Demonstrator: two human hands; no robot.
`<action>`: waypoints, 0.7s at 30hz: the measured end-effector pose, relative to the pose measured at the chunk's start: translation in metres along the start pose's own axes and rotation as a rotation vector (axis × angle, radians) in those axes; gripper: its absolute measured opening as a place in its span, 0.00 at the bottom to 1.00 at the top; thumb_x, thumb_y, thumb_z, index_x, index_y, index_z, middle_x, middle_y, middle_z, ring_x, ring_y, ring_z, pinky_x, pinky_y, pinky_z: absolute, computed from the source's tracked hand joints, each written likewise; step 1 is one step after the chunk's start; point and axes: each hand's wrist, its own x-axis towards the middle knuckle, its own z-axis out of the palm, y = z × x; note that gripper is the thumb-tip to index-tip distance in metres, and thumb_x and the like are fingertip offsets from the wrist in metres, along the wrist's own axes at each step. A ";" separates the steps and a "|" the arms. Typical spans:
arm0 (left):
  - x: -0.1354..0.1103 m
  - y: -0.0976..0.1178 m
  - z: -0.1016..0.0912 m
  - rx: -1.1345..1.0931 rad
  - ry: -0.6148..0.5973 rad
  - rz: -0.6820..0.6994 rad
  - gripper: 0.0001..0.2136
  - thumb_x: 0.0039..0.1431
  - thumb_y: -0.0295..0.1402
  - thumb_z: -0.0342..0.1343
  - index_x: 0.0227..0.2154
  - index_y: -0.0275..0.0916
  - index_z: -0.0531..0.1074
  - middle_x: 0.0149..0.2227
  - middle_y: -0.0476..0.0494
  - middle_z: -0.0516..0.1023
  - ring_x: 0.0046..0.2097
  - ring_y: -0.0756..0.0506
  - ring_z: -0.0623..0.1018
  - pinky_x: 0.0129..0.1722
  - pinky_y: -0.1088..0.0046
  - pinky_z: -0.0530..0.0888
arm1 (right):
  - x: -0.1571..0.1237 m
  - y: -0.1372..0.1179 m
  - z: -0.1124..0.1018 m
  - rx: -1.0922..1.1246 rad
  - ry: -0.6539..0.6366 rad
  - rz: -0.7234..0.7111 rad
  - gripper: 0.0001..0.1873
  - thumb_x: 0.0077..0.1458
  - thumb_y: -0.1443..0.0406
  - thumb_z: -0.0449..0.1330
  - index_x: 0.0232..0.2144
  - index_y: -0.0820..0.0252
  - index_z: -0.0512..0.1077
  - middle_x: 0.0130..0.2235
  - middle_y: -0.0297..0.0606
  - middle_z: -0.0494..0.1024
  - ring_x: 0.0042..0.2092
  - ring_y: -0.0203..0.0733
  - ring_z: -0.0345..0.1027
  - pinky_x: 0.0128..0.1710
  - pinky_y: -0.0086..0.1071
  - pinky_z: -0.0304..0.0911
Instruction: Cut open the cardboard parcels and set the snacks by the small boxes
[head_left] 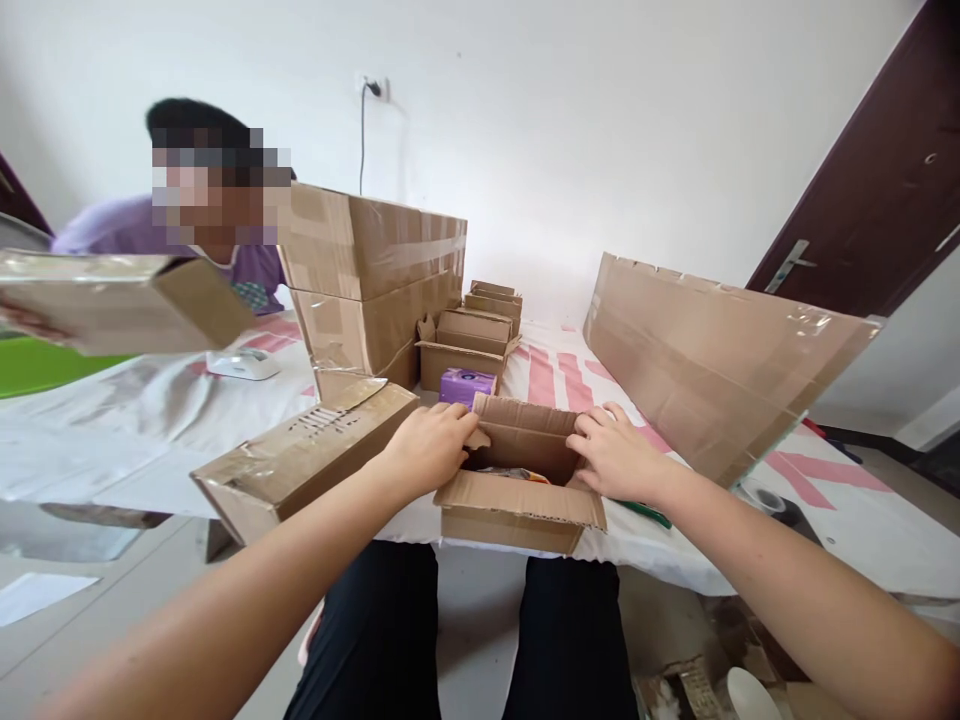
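A small open cardboard box (pixel 517 525) sits at the table's front edge, its front and back flaps raised outward. Something in a shiny wrapper with yellow and red on it (pixel 517 474) lies inside, mostly hidden by the front flap. My left hand (pixel 433 445) is closed on the box's left side, fingers bent over a torn flap. On the opposite side, my right hand (pixel 611 452) has its fingers curled over the right edge and flap. Just behind the box is a purple package (pixel 466 386). A green object (pixel 645 514) shows partly under my right wrist.
A taped long carton (pixel 300 450) lies at left, below large stacked cartons (pixel 375 270). More open boxes (pixel 465 350) line up behind. A tall cardboard panel (pixel 720 350) stands at right, near a tape roll (pixel 761 497). Across the left side, a person in purple (pixel 120 225) holds a carton (pixel 127 300).
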 end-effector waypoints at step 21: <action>0.008 -0.027 0.015 0.171 -0.042 0.027 0.23 0.58 0.46 0.53 0.49 0.34 0.74 0.42 0.26 0.79 0.41 0.31 0.77 0.38 0.59 0.68 | -0.015 0.042 0.019 0.838 -0.205 0.100 0.15 0.57 0.66 0.51 0.40 0.60 0.75 0.49 0.41 0.75 0.47 0.43 0.70 0.47 0.36 0.65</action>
